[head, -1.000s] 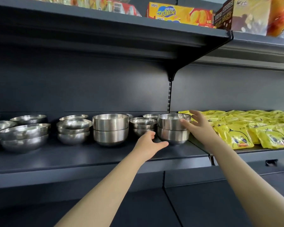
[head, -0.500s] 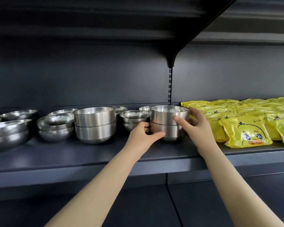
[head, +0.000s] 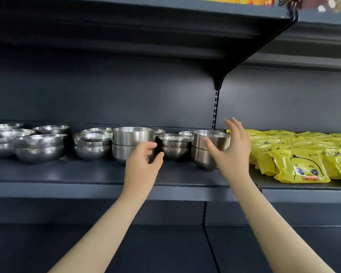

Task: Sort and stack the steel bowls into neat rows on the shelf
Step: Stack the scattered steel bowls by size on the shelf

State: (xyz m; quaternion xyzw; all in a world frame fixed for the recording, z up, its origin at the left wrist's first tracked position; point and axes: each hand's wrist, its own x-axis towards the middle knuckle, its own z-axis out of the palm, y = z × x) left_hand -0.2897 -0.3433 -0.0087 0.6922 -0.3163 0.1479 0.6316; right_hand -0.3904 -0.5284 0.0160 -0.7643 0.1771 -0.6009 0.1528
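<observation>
Steel bowls stand in stacks along the dark shelf (head: 87, 174). A two-bowl stack of straight-sided bowls (head: 211, 142) stands at the right end of the row. My right hand (head: 230, 152) is spread open in front of it, fingers straight, not closed on it. A smaller stack (head: 174, 144) stands left of that, then a larger straight-sided stack (head: 133, 138). My left hand (head: 144, 166) hovers between these two stacks with fingers loosely curled, holding nothing. Rounded bowl stacks (head: 92, 144) and wide shallow bowls (head: 39, 146) fill the left.
Yellow snack packets with a duck print (head: 301, 164) lie on the shelf right of the bowls. An upper shelf (head: 165, 26) with a bracket (head: 218, 83) overhangs. The shelf's front strip before the bowls is bare.
Both hands have come off the right-hand stack. My left hand moved left toward the gap by the larger stack, and my right hand opened and lifted. The view tilted up.
</observation>
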